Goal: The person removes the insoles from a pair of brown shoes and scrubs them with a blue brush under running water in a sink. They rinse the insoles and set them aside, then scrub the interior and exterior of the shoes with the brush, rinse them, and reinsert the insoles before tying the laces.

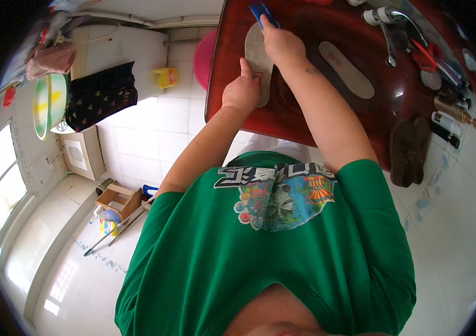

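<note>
A grey-beige shoe insole (257, 59) lies lengthwise on the dark red glossy washbasin counter (231, 46). My left hand (242, 90) holds the insole at its lower left edge, index finger pointing up along the side. Its other fingers are curled, and their grip is partly hidden. In my right hand (282, 42) is a blue brush (261, 11) at the insole's upper end; the bristles cannot be made out. A second insole (347, 70), with faint reddish print, lies apart, to the right of my right forearm.
A chrome faucet (389, 35) stands at the upper right. Beyond it are a red-handled item (424, 56) and several bottles (447, 122). A pair of brown shoes (408, 151) rests at the counter's right edge. Left of the counter are a pink basin (204, 61) and a yellow container (166, 78).
</note>
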Available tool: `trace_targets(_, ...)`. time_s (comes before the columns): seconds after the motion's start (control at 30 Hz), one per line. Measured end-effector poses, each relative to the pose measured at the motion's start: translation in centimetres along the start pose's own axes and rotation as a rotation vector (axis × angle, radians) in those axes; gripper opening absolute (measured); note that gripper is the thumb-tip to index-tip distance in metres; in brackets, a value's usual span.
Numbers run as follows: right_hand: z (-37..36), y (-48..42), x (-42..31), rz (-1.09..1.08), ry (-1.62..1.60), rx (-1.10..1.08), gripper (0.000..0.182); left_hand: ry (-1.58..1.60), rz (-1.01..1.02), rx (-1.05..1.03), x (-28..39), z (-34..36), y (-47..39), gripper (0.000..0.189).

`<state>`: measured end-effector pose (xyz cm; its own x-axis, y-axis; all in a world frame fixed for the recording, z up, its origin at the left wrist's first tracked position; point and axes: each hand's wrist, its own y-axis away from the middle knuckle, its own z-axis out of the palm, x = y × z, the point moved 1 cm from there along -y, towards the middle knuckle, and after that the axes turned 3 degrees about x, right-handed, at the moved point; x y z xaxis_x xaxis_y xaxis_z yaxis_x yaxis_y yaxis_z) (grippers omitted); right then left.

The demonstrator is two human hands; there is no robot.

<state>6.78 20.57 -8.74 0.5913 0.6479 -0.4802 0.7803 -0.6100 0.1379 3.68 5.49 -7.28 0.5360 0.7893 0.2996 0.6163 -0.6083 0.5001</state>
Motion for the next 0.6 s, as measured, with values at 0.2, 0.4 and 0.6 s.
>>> trace_targets(0.2, 1.5, 9.6, -1.5, -0.061, -0.014, -0.197, 0.056, 0.026, -0.006, 0.004, -0.9, 0.1, 0.2, 0.075)
trace_targets(0.4, 0.4, 1.3, 0.3, -0.039, 0.134, -0.022, 0.053, 0.034, 0.038, 0.049, -0.3, 0.1, 0.1, 0.073)
trace_targets(0.6, -1.5, 1.7, 1.1, 0.064, -0.138, 0.17, 0.044, 0.429, -0.026, 0.314, -2.9, 3.8, -1.1, 0.072)
